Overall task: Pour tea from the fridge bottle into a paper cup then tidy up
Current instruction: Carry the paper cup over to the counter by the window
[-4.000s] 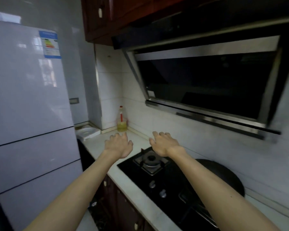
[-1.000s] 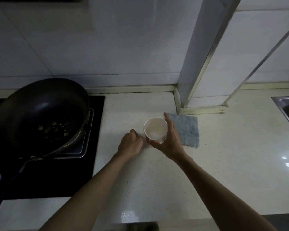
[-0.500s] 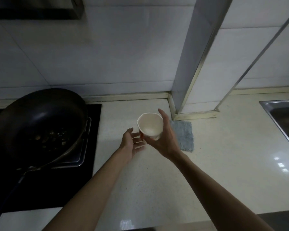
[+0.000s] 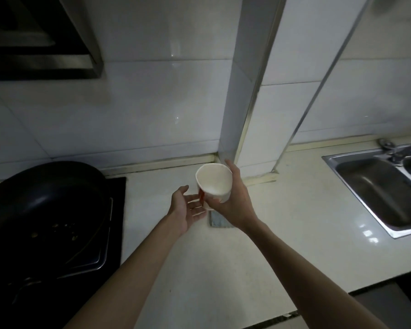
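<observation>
The right hand (image 4: 235,205), fingers (image 4: 233,169) grasping the paper cup (image 4: 214,181), has lifted it off the worktop (image 4: 282,222), left hand (image 4: 185,210) released beside it, ready for tea.

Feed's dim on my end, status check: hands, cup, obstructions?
Right hand grips paper cup above counter, looks empty. Left hand open beside it. Bottle not in view. Cloth lies below cup.

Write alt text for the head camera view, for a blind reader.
A right hand holds an empty white paper cup above a pale kitchen counter, the left hand open beside it. A dark pan sits on the hob at left; a steel sink lies at right.
</observation>
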Demonstrator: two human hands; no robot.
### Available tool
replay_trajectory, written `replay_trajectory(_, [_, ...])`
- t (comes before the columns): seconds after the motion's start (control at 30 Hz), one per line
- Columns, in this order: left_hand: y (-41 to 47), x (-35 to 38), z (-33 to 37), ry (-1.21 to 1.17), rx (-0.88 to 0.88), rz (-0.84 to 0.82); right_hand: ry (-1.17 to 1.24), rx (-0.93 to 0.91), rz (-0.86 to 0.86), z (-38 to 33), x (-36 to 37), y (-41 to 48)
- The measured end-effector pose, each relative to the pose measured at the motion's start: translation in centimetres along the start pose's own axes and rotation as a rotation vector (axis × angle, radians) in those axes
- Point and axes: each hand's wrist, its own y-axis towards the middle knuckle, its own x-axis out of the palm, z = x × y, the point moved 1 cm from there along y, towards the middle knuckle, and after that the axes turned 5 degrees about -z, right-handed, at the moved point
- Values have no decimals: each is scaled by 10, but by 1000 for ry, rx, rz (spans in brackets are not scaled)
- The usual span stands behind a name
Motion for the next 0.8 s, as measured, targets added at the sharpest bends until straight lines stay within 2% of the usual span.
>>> replay_trajectory(0.27, [-14,45,8,62,-27,-64,-12,42,105,-14,-49,-15])
replay_trajectory(0.53, [-26,120,8,199,-46,-182,-42,63,249,-15,-119,-37])
replay_trajectory(0.8, [-57,219,-33,375,-61,-343,-85,85,400,7,-214,-89])
